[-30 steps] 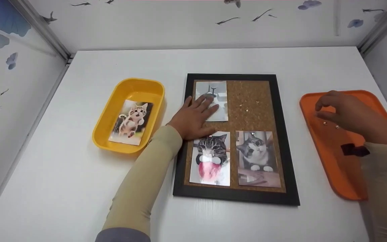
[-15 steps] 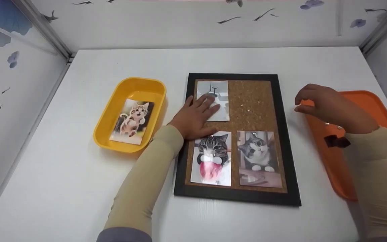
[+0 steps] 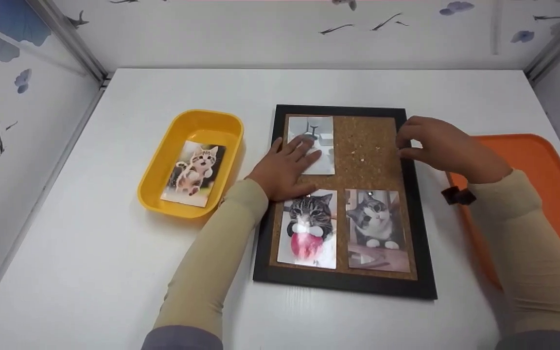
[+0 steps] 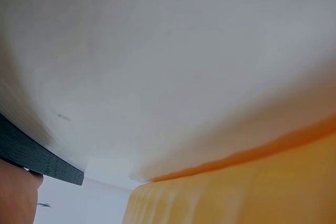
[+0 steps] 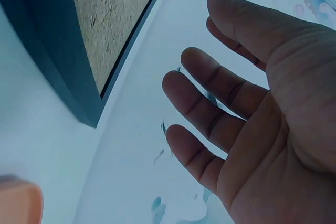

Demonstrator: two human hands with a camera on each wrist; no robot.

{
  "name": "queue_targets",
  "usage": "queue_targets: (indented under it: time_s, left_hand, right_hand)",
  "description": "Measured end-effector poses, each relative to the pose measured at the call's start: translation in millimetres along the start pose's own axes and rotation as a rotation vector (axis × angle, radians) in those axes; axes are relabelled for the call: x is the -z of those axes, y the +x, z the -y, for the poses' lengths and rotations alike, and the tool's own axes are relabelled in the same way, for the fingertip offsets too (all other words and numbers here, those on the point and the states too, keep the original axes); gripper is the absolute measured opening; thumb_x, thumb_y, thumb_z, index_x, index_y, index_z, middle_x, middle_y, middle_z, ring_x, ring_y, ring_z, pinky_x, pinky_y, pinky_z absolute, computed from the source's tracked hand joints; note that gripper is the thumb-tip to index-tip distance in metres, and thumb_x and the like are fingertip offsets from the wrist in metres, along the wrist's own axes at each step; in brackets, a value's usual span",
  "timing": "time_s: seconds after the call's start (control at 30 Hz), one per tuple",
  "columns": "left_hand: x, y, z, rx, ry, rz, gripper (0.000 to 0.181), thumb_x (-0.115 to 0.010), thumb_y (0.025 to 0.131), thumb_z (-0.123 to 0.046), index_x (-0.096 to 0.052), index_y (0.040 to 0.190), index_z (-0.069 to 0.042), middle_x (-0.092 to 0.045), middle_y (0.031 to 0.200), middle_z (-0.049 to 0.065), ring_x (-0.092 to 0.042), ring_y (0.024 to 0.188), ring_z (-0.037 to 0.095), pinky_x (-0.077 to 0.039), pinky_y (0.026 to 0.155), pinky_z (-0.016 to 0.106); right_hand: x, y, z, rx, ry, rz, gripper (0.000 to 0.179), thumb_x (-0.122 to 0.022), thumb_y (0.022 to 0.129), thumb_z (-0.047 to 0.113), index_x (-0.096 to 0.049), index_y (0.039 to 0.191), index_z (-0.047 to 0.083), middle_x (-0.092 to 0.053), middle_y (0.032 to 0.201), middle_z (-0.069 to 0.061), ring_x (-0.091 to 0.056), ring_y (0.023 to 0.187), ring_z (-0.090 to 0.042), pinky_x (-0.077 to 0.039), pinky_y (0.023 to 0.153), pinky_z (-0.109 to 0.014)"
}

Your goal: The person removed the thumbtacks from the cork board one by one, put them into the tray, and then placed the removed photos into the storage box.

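Observation:
My left hand (image 3: 282, 170) lies with spread fingers on a pale photo (image 3: 326, 160) at the upper left of a black-framed cork board (image 3: 372, 131), its thumb near the striped cat photo (image 3: 307, 243) below. My right hand (image 3: 440, 146) is over the board's right frame edge, thumb and index tips close together; I cannot tell whether they pinch something small. In the right wrist view, the other fingers of this hand (image 5: 247, 114) are loosely bent and hold nothing. A grey-and-white cat photo (image 3: 377, 228) sits at the board's lower right, with a shiny pin head (image 3: 370, 193) at its top.
Left of the board stands a yellow tray (image 3: 151, 182) holding a kitten photo (image 3: 193, 174). An orange tray (image 3: 528, 160) is at the right, partly behind the right forearm. Small light specks dot the cork's upper right. Patterned white panels (image 3: 241, 39) border the table.
My right hand has moved left from over the orange tray to the board's right edge. My left hand has stayed on the pale photo.

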State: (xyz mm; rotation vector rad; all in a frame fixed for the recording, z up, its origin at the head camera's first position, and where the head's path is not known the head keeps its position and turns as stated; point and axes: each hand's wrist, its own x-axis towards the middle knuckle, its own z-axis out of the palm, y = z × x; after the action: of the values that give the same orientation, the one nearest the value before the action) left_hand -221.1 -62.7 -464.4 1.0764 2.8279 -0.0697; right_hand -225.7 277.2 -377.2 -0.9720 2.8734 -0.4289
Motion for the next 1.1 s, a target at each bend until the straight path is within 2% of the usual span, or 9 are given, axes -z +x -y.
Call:
queue_targets:
  time_s: [0.23,0.43,0.77,0.93,1.1]
  left_hand:
    - [0.2,-0.8,0.3,0.007,-0.005,0.004,0.083,-0.02,0.095,-0.074,-0.008,0.161,-0.026,-0.002,0.167,0.002,0.004,0.152,0.023,0.0,0.119,0.053]
    - [-0.2,-2.1,-0.5,0.004,-0.009,0.011,0.082,-0.022,0.095,-0.073,-0.01,0.161,-0.025,-0.005,0.167,0.003,0.001,0.152,0.023,0.0,0.119,0.054]
    - [-1.9,0.8,0.4,-0.008,0.007,-0.002,0.083,-0.019,0.094,-0.074,-0.009,0.161,-0.026,-0.003,0.167,0.003,0.002,0.152,0.024,0.0,0.119,0.054]
    - [-4.2,2.3,2.0,-0.008,0.002,-0.017,0.084,-0.017,0.094,-0.076,-0.009,0.161,-0.027,-0.003,0.167,0.001,0.003,0.152,0.023,0.001,0.119,0.054]
    - [-5.9,2.6,1.7,-0.008,0.0,-0.026,0.083,-0.017,0.093,-0.076,-0.01,0.161,-0.028,-0.003,0.167,0.001,0.003,0.152,0.022,0.001,0.119,0.053]
  right_hand:
    - [-12,20.8,11,0.086,0.014,0.005,0.012,-0.075,0.085,-0.001,-0.069,0.09,0.007,-0.062,0.099,-0.008,-0.059,0.084,-0.024,-0.05,0.071,-0.042]
    - [-26,38.4,22,0.14,0.025,0.017,0.012,-0.078,0.083,0.002,-0.069,0.086,0.009,-0.059,0.094,-0.004,-0.058,0.087,-0.022,-0.051,0.076,-0.04]
    - [-33,67.4,29,0.095,-0.004,0.108,0.007,-0.074,0.089,0.011,-0.07,0.093,0.008,-0.06,0.097,-0.007,-0.06,0.087,-0.024,-0.052,0.078,-0.044]
    - [-34,79.9,30,0.016,0.005,0.194,0.011,-0.07,0.094,0.017,-0.068,0.1,0.009,-0.061,0.11,-0.01,-0.058,0.101,-0.028,-0.05,0.086,-0.048]
    - [-38,88.7,30,-0.027,-0.008,0.224,0.014,-0.065,0.097,0.023,-0.067,0.102,0.011,-0.059,0.119,-0.009,-0.053,0.11,-0.028,-0.047,0.092,-0.048]
